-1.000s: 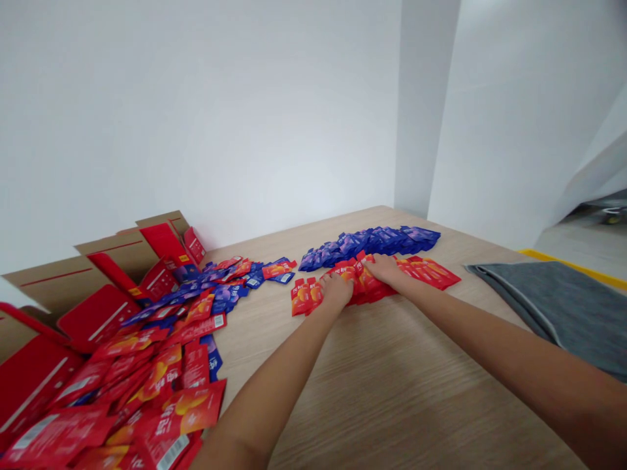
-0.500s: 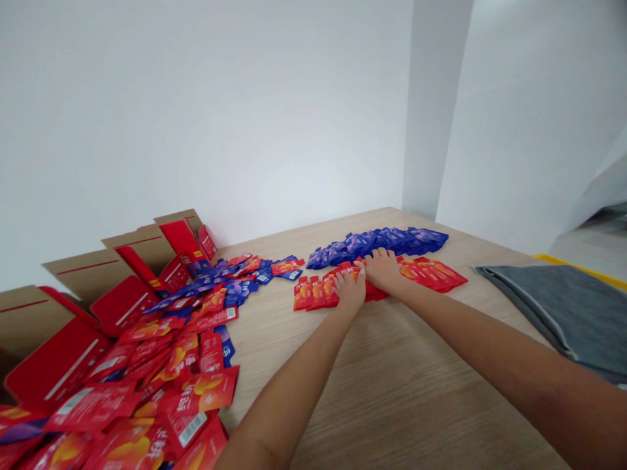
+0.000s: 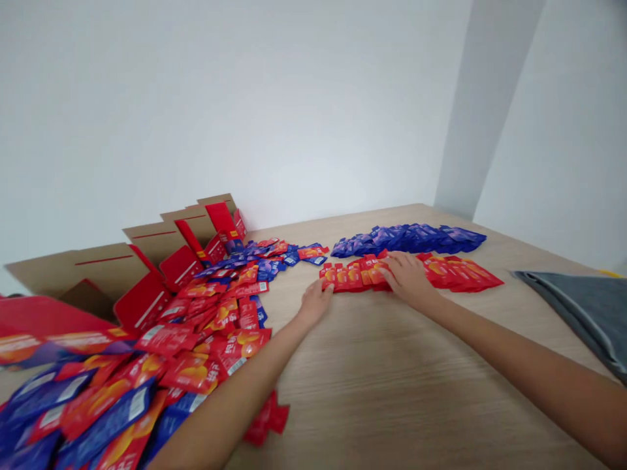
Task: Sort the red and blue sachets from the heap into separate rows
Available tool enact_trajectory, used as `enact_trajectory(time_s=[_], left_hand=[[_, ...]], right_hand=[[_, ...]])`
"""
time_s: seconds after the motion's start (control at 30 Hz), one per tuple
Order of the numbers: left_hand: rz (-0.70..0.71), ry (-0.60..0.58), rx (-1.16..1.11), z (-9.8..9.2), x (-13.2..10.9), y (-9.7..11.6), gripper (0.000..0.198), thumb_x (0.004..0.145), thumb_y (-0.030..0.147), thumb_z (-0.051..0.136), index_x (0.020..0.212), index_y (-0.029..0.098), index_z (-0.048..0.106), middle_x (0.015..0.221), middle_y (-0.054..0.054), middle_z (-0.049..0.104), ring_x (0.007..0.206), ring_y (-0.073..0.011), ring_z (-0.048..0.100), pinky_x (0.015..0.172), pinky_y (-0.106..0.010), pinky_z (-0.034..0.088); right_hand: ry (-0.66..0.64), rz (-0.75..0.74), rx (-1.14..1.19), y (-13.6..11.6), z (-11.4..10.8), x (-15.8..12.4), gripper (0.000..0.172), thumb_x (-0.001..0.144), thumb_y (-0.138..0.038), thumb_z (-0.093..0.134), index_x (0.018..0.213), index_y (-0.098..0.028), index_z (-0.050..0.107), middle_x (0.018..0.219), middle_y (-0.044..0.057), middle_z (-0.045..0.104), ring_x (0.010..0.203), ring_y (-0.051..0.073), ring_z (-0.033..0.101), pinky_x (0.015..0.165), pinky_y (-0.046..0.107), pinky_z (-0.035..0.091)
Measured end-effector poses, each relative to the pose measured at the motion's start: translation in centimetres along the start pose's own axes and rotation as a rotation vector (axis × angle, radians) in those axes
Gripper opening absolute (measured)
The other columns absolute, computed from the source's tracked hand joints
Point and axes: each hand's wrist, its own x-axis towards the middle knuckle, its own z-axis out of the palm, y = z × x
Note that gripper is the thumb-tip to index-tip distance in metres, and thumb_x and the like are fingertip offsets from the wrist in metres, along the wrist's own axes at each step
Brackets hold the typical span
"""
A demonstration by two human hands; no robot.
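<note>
A row of red sachets [image 3: 455,273] lies across the wooden table [image 3: 392,391], with a row of blue sachets [image 3: 411,239] just behind it. My right hand [image 3: 407,277] rests flat on the middle of the red row, fingers stretched out. My left hand [image 3: 316,301] lies on the bare wood just left of the row's left end, fingers loosely extended, holding nothing. A big loose heap of red and blue sachets [image 3: 161,352] spreads along the left side, close to my left forearm.
Open cardboard boxes with red flaps [image 3: 142,261] stand at the back left against the white wall. A folded grey cloth [image 3: 582,310] lies at the right edge of the table. A red sachet [image 3: 269,418] peeks out beside my left forearm.
My left hand has come off the red row and slid left and nearer onto bare wood. My right hand stays on the row. The camera has turned left, showing more of the heap.
</note>
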Motion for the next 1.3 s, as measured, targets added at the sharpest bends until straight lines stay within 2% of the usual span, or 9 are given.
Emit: enact_trajectory(time_s=[0.17,0.3,0.47,0.6,0.73,0.83,1.07,1.17,1.3], left_hand=[[-0.091,0.028,0.172,-7.4,-5.4,-5.9,0.051,0.083,0.030,0.045,0.129,0.009,0.048,0.141,-0.017,0.043,0.133,-0.0246,0.036,0.111,-0.036,0.024],[-0.089,0.012,0.358,-11.0,-11.5,-8.5,0.051,0.085,0.033,0.043,0.132,0.013,0.045,0.140,-0.014,0.046,0.133,-0.0244,0.038,0.111,-0.039,0.024],[-0.033,-0.055,0.577,-13.1,-19.7,-10.6,0.069,0.079,0.052,0.052,0.139,0.020,0.038,0.146,-0.011,0.039,0.137,-0.0295,0.028,0.112,-0.051,0.018],[-0.013,-0.084,0.712,-12.9,-22.9,-12.9,0.079,0.077,0.059,0.054,0.143,0.022,0.030,0.151,-0.012,0.028,0.140,-0.0357,0.015,0.108,-0.062,0.015],[0.135,-0.113,0.708,-11.4,-21.1,-13.8,0.072,0.084,0.054,0.046,0.145,0.022,0.024,0.152,-0.010,0.026,0.141,-0.0331,0.013,0.109,-0.063,0.010],[0.274,-0.158,0.646,-10.5,-17.5,-13.4,0.070,0.084,0.050,0.050,0.144,0.021,0.027,0.148,-0.010,0.034,0.139,-0.0300,0.024,0.110,-0.058,0.017],[0.652,-0.187,0.529,-9.1,-8.2,-12.1,0.049,0.085,0.033,0.055,0.131,0.019,0.048,0.134,-0.012,0.053,0.123,-0.0240,0.048,0.105,-0.041,0.036],[0.682,-0.145,0.527,-7.6,-7.3,-10.4,0.045,0.084,0.021,0.052,0.129,0.018,0.050,0.130,-0.012,0.055,0.121,-0.0244,0.049,0.104,-0.042,0.037],[0.508,-0.016,0.374,-5.0,-8.9,-8.2,0.053,0.078,0.010,0.048,0.131,0.016,0.046,0.125,-0.012,0.057,0.117,-0.0238,0.051,0.100,-0.042,0.041]], right_hand=[[-0.118,-0.286,0.138,-6.2,1.9,-2.0,0.037,0.090,-0.030,0.040,0.116,-0.013,0.059,0.130,0.017,0.053,0.123,0.030,0.041,0.103,0.045,0.028],[-0.275,-0.366,0.276,-11.7,3.0,-3.1,0.037,0.089,-0.026,0.040,0.119,-0.013,0.057,0.127,0.017,0.055,0.118,0.028,0.047,0.099,0.044,0.035],[-0.410,-0.507,0.523,-17.9,1.6,-6.5,0.037,0.090,-0.028,0.041,0.121,-0.014,0.055,0.125,0.017,0.057,0.118,0.026,0.049,0.100,0.044,0.037],[-0.480,-0.688,0.608,-21.1,-0.2,-9.6,0.049,0.088,-0.039,0.048,0.130,-0.014,0.049,0.136,0.017,0.048,0.126,0.028,0.041,0.105,0.045,0.032],[-0.505,-0.677,0.569,-22.6,0.0,-10.2,0.062,0.083,-0.041,0.055,0.137,-0.014,0.041,0.145,0.018,0.037,0.134,0.031,0.030,0.107,0.048,0.028],[-0.459,-0.548,0.508,-22.2,1.1,-9.3,0.057,0.083,-0.030,0.055,0.134,-0.010,0.044,0.138,0.019,0.044,0.128,0.031,0.038,0.105,0.046,0.032],[-0.280,-0.332,0.414,-16.8,1.2,-8.7,0.035,0.084,-0.020,0.051,0.118,-0.014,0.059,0.118,0.016,0.057,0.105,0.027,0.052,0.093,0.044,0.044],[-0.266,-0.281,0.402,-14.4,0.8,-9.5,0.033,0.086,-0.023,0.049,0.117,-0.015,0.061,0.116,0.015,0.060,0.104,0.028,0.053,0.093,0.045,0.045],[-0.237,-0.190,0.499,-12.6,1.2,-10.3,0.037,0.087,-0.029,0.048,0.121,-0.016,0.059,0.121,0.015,0.058,0.110,0.028,0.052,0.097,0.046,0.043]])
